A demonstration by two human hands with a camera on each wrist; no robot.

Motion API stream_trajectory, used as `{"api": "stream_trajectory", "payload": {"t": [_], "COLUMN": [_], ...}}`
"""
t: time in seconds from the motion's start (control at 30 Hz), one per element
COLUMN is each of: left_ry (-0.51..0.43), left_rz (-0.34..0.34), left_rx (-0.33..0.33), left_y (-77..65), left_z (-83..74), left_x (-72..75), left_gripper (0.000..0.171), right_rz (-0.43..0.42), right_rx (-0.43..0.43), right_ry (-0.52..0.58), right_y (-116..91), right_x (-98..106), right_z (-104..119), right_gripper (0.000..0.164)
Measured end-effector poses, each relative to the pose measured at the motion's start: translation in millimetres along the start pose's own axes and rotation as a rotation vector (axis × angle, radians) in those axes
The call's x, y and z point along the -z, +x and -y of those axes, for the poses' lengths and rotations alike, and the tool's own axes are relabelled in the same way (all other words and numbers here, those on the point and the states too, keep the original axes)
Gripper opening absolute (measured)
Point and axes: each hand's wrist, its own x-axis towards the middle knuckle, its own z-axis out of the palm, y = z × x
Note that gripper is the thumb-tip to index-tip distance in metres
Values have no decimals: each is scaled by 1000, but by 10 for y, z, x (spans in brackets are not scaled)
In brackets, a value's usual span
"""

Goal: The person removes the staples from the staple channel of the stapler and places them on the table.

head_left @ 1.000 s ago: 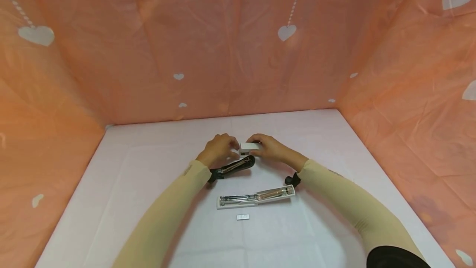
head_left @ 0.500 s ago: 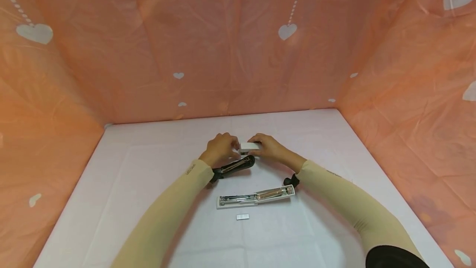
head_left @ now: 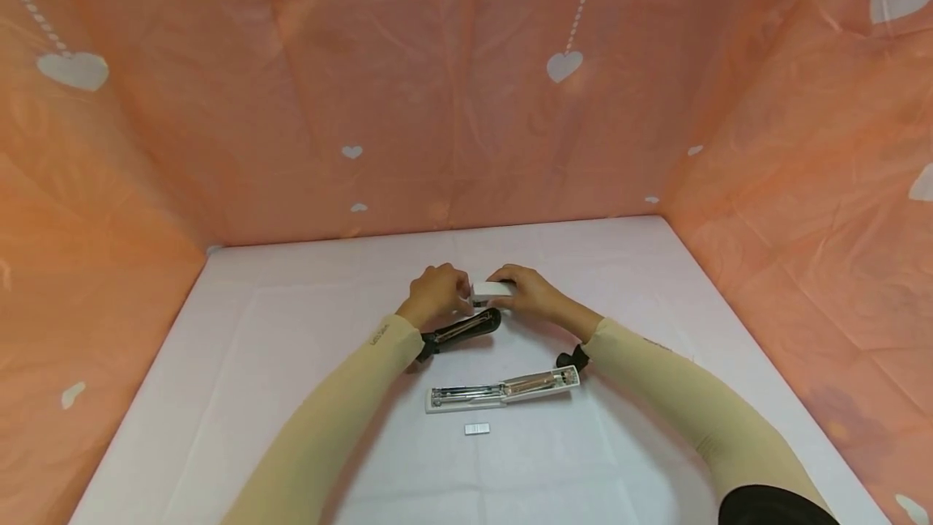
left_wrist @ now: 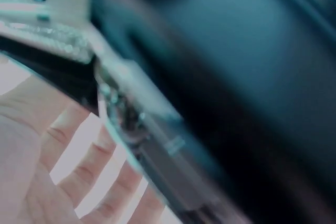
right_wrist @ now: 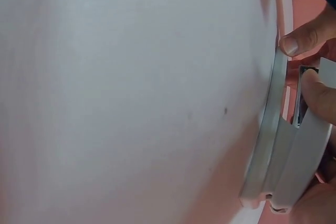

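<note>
A white stapler [head_left: 492,289] lies sideways between both hands. My right hand [head_left: 538,292] grips its body, and in the right wrist view a digit presses by the opening in its upper arm. My left hand [head_left: 440,293] is at the other end, its thumb [right_wrist: 302,39] and fingers pinching the tip of the base [right_wrist: 270,124]. Just below the left wrist lies a black stapler [head_left: 466,330], opened up. It fills much of the left wrist view, in front of the left hand's fingers [left_wrist: 97,169].
Nearer the body, a second white stapler [head_left: 466,395] lies opened out, its metal parts showing. A short strip of staples [head_left: 477,429] lies before it. The white table [head_left: 291,282] is walled by orange cloth [head_left: 452,104] with hearts. Black straps circle both wrists.
My left hand has shifted slightly right, closer against the white stapler's end. The right hand keeps its grip. The black stapler, opened white stapler and staples stay put.
</note>
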Motion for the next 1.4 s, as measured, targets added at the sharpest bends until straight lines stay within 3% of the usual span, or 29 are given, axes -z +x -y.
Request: {"api": "stream_trajectory", "payload": {"t": [0.23, 0.43, 0.7, 0.97, 1.23, 1.4], "left_ry": [5, -10, 27, 10, 25, 21], "left_rz": [-9, -10, -12, 1, 11, 14], "left_rx": [5, -5, -9, -8, -2, -6], "left_y": [-19, -10, -7, -23, -20, -19], "left_z": [-29, -20, -4, -31, -59, -67], "left_x": [29, -16, 5, 34, 34, 29], "left_gripper": [23, 21, 24, 24, 26, 25], "right_rz": [-23, -12, -67, -87, -177, -203], "right_rx": [19, -18, -121, -99, 1, -15], "right_ry": [31, 40, 197, 184, 140, 176], "right_y": [-11, -26, -71, -77, -162, -214], "right_x": [-3, 11, 25, 44, 172, 242], "right_z": [-20, -30, -47, -64, -53, -80], "right_gripper": [32, 34, 40, 41, 37, 35]}}
